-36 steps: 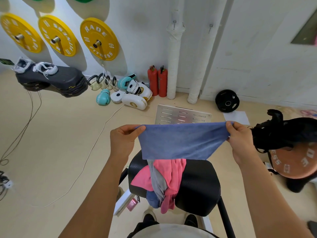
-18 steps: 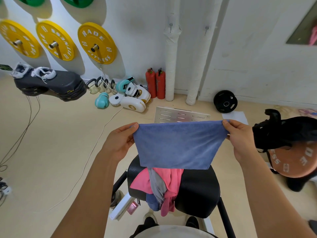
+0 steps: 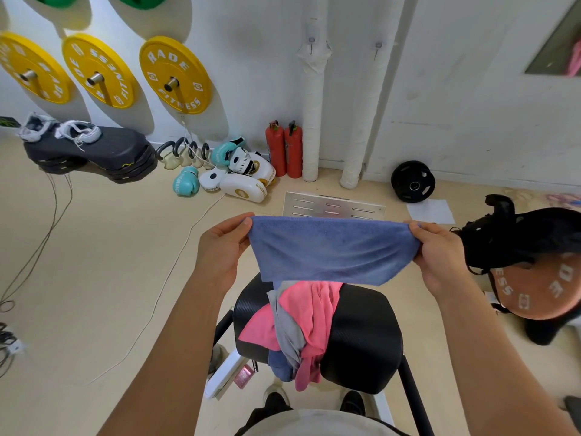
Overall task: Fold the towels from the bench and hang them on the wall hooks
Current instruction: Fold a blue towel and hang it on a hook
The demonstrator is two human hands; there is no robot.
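I hold a blue towel [image 3: 330, 250] stretched flat in the air above the black bench pad [image 3: 367, 335]. My left hand [image 3: 220, 250] pinches its left top corner and my right hand [image 3: 440, 253] pinches the right one. Below it, a pink towel [image 3: 317, 313], a grey towel [image 3: 287, 332] and another blue cloth [image 3: 279, 366] lie bunched on the pad. Two small wall hooks [image 3: 311, 44] [image 3: 378, 47] sit high on the white wall ahead.
Yellow weight plates [image 3: 174, 75] hang on the left wall. Boxing gloves and pads [image 3: 239, 177], two red extinguishers [image 3: 284, 149], a metal plate [image 3: 333, 206] and a black weight plate [image 3: 412, 181] lie on the floor. A black bag [image 3: 515, 237] sits right. Cables run along the left floor.
The view has tilted up a little, so the hooks show higher on the wall. The blue towel stays stretched between both hands at nearly the same height.
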